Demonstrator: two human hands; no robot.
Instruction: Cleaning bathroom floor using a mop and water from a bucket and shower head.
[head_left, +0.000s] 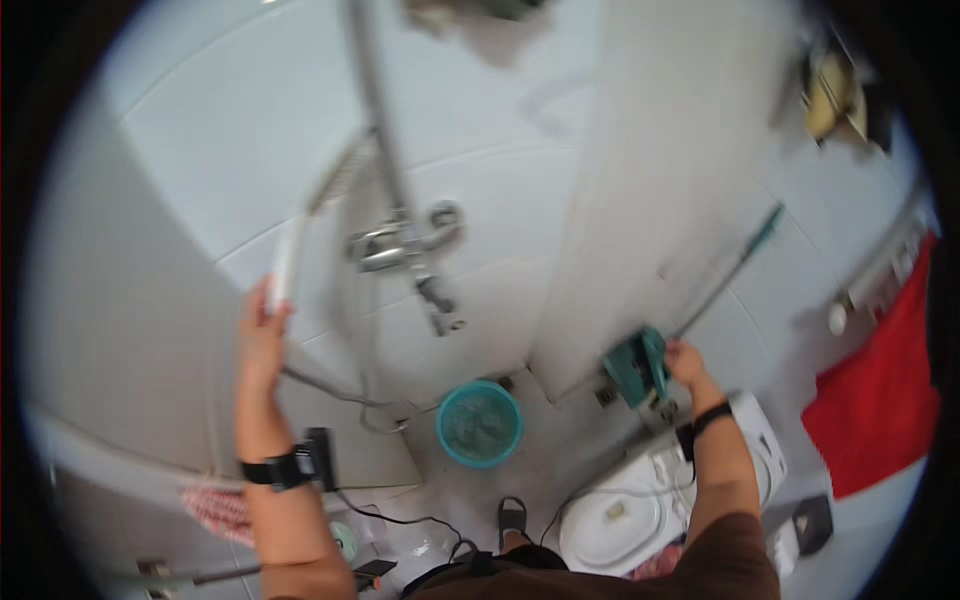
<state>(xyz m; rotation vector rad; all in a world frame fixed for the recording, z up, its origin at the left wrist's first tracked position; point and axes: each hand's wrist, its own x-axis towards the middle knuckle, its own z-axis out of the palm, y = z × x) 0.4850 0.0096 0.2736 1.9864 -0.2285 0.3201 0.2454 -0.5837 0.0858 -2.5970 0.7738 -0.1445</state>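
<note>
My left hand (264, 322) is closed around the white handle of a long brush (287, 259), whose bristled head points up towards the chrome shower mixer tap (390, 244). At the right, my right hand (686, 364) grips the edge of a green plastic dustpan-like holder (634, 367); blur hides its exact kind. A thin rod with a green end (765, 225) rises beside that hand. Between my arms a turquoise bucket (480, 424) with water in it stands on the floor, below the tap.
A white toilet (615, 525) lies under my right forearm. Red cloth (877, 397) hangs at the right wall. A dark hose (322, 386) runs from near my left wrist towards the floor. My sandalled foot (512, 517) is below the bucket. A striped cloth (221, 514) lies at the lower left.
</note>
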